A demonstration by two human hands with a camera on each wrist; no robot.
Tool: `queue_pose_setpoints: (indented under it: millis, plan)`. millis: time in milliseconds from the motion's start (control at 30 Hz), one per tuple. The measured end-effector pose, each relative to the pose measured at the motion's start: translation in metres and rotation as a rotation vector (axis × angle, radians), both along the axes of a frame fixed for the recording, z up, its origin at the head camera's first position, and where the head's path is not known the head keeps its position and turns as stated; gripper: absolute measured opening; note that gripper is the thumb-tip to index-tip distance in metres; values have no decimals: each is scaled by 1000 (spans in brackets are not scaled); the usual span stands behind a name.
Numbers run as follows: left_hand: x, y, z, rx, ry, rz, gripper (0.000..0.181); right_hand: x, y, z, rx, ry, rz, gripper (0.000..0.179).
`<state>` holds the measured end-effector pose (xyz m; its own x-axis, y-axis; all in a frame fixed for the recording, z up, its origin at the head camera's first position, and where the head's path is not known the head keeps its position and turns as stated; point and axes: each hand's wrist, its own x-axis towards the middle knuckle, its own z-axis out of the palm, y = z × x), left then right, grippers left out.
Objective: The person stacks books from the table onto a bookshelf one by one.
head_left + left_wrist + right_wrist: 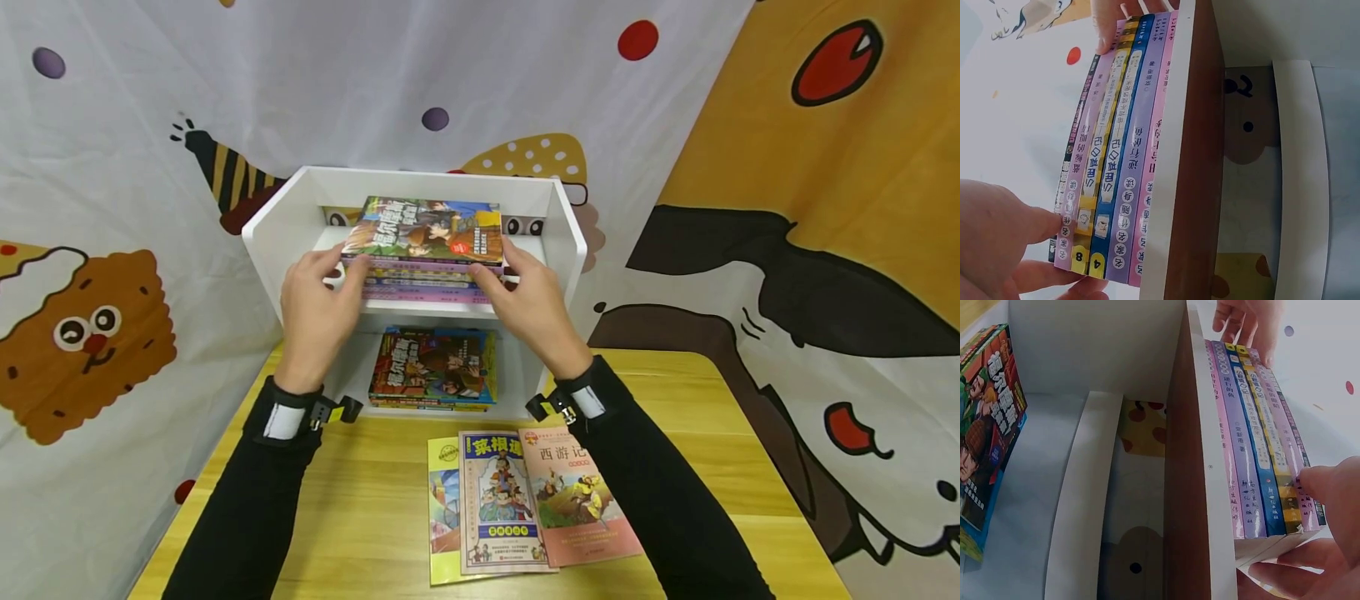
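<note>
A stack of books (427,233) sits on the upper board of a white two-tier shelf (420,307). Its top book has a colourful comic-style cover. Pink, purple, blue and yellow spines (1113,156) face the front. My left hand (318,300) grips the stack's left end, thumb near the upper spines and fingers along the side. At the opposite end my right hand (528,300) holds it the same way, its thumb (1316,481) pressing the upper spines. The far fingers of both hands are partly hidden.
On the lower shelf lies another pile of books (433,367). Several thin books, including one with a blue-framed cover (498,500) and a pink one (577,500), overlap on the wooden table (367,500). A patterned curtain (360,83) hangs behind.
</note>
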<state>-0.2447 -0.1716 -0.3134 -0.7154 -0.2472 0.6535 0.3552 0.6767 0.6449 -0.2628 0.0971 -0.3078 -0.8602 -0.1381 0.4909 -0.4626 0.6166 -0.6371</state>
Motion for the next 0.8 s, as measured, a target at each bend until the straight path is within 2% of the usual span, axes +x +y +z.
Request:
queue_pose_setpoints:
  millis: [100, 133, 200, 267, 333, 433, 500, 567, 667, 733, 800]
  plan:
    - [4, 1, -1, 5, -1, 23, 50, 2, 2, -3, -9, 2, 21, 68]
    - [7, 2, -1, 8, 18, 35, 49, 4, 3, -4, -19, -1, 29, 67]
    - [13, 6, -2, 15, 77, 52, 47, 9, 5, -7, -40, -17, 45, 66]
    - [22, 11, -3, 20, 163, 53, 41, 15, 9, -9, -63, -33, 56, 63]
    - [30, 16, -3, 7, 256, 19, 32, 24, 13, -12, -85, -35, 74, 59]
    - [43, 22, -8, -28, 307, -94, 24, 36, 21, -16, -107, 12, 111, 50]
    - [49, 26, -15, -65, 297, -185, 22, 44, 26, -21, -118, 69, 140, 43]
    - [55, 30, -24, -101, 255, -267, 21, 52, 31, -27, -113, 123, 155, 34]
    - [61, 36, -42, -156, 159, -339, 21, 62, 39, -43, -83, 175, 174, 26]
    - [62, 40, -57, -183, 77, -375, 23, 68, 42, -59, -59, 163, 190, 25]
    - [62, 45, -73, -207, -21, -404, 24, 72, 45, -78, -35, 92, 210, 26]
